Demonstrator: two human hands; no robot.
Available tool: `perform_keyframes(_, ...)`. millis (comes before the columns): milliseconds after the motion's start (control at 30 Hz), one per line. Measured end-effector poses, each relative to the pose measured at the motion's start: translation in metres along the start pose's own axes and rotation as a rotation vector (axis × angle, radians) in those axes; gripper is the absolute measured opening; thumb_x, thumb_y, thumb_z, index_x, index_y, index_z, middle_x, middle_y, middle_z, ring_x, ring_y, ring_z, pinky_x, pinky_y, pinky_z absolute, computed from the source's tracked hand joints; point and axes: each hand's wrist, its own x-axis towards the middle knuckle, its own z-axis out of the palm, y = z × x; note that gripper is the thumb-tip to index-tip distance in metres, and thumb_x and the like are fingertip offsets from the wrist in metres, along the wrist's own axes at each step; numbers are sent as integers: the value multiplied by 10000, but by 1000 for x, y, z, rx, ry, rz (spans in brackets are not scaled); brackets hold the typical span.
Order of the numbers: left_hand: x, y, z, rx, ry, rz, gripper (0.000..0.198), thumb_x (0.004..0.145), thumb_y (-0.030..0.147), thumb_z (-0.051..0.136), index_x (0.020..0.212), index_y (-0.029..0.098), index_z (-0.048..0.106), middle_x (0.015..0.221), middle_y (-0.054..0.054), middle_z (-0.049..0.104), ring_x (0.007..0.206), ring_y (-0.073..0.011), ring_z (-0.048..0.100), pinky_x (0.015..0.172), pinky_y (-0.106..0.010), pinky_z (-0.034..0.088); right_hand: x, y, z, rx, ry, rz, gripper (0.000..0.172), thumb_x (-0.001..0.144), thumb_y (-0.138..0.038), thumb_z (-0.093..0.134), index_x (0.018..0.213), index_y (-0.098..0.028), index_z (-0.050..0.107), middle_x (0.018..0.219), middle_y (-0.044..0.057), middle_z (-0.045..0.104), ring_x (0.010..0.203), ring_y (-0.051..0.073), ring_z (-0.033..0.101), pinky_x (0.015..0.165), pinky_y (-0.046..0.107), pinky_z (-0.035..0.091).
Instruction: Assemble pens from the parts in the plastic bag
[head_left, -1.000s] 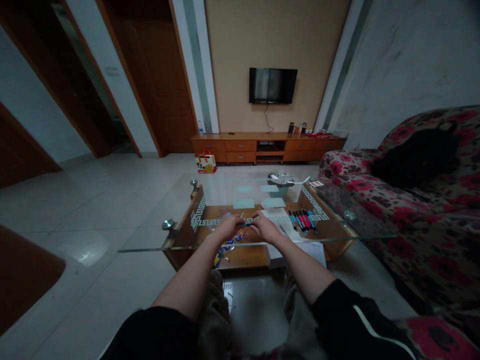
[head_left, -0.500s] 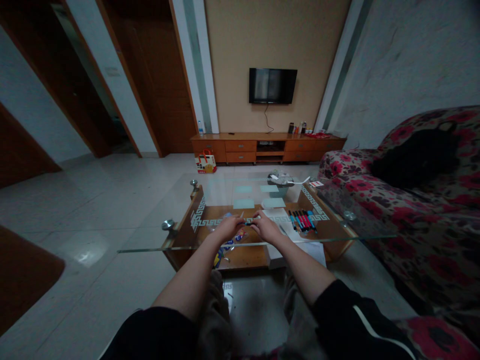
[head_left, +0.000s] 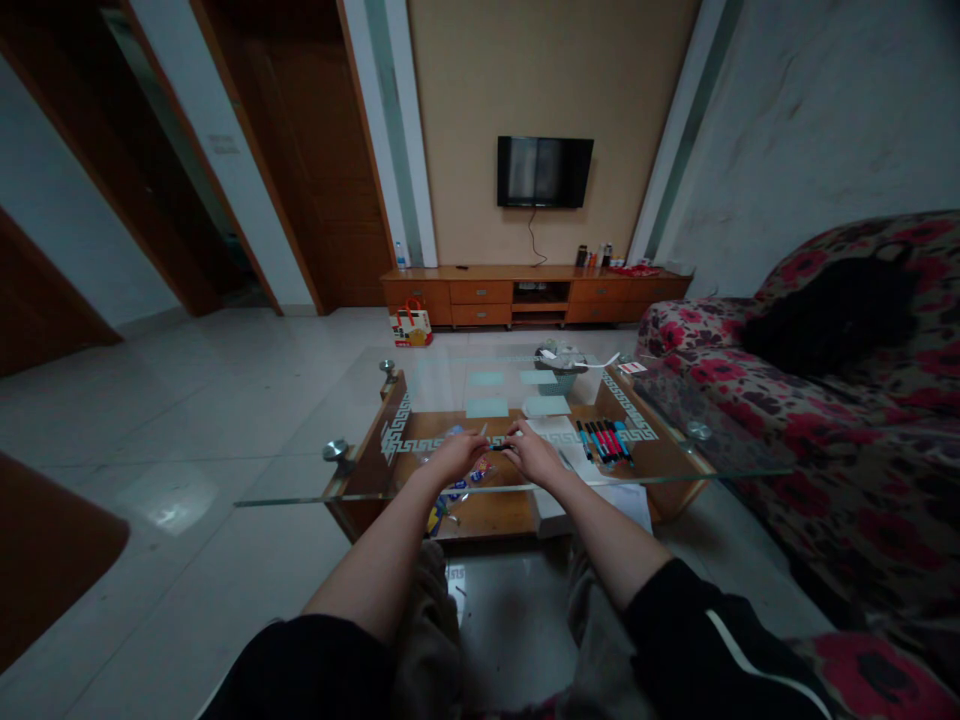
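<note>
Head cam shows a small dark marker (head_left: 500,446) lying roughly left-right over the glass coffee table (head_left: 360,440), pinched at each end by the left hand (head_left: 455,453) and right hand (head_left: 534,455), both forearms stretched forward and fingers curled shut on it, colored markers (head_left: 606,441) just to the right.

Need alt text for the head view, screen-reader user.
Both hands, left hand and right hand, hold a small dark pen-like object between them over a glass coffee table. A row of markers lies right of them; floral sofa beyond.
</note>
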Motion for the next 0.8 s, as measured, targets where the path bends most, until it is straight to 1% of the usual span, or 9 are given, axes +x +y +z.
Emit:
perform_keyframes(200,0,0,0,-15,5,-3,287,971,365,464,982,221,712,926,-61,651,861,-181,612,788,-260,457,1,1,3,-6,21,1,216,934,-369,571,1082,-265,689,1215,44,538,976,173,613,789,266,483)
perform_keyframes(333,0,-1,0,-20,4,-4,287,973,357,460,969,212,706,910,-64,649,832,-180,613,769,-261,456,0,1,1,-2,21,23,199,920,-356,599,1075,-260,679,1205,46,543,975,174,614,773,263,480)
perform_keyframes(500,-1,-2,0,-31,1,-2,271,967,345,477,933,200,704,913,-64,646,842,-174,614,768,-249,455,-1,1,-2,-1,20,29,197,910,-350,614,1074,-252,662,1185,47,549,974,174,609,784,264,475)
perform_keyframes(633,-2,0,-3,-37,8,3,265,966,342,480,924,198,699,914,-63,639,848,-173,611,779,-249,453,-2,-2,-4,3,17,34,192,920,-353,599,1070,-247,658,1180,50,553,974,173,607,795,267,470)
perform_keyframes(800,-2,4,-6,-36,27,3,252,969,329,472,927,202,686,938,-66,630,847,-173,605,773,-251,452,-2,-3,-4,-3,29,37,209,944,-375,556,1082,-249,650,1188,54,555,956,173,610,769,266,470)
